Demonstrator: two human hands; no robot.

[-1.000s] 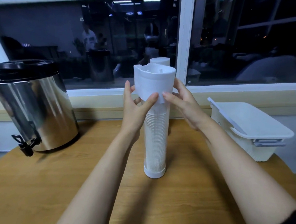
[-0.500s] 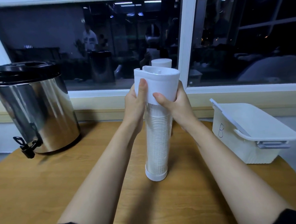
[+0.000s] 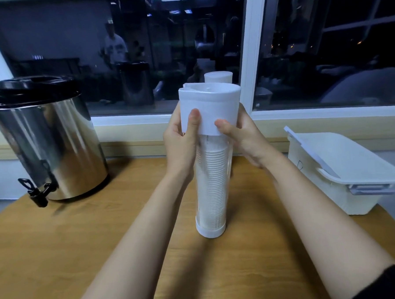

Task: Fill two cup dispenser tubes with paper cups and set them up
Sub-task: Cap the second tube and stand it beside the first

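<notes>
White plastic cap [image 3: 209,105] sits on top of a clear dispenser tube [image 3: 201,195]. The tube stands upright at the centre of the wooden worktop [image 3: 82,246] on a white base ring [image 3: 210,229]. Stacked paper cups [image 3: 213,171] fill the tube to just below the cap.

Left hand [image 3: 180,145]: grip closed on the cap's left side, thumb on its front face. Right hand [image 3: 246,140]: grip closed on the cap's right side, thumb likewise on the front.

A second tube [image 3: 218,77] stands directly behind, only its white top visible. Steel urn [image 3: 47,143] with black lid and tap at left. White lidded box [image 3: 343,164] at right, at the worktop's edge.
</notes>
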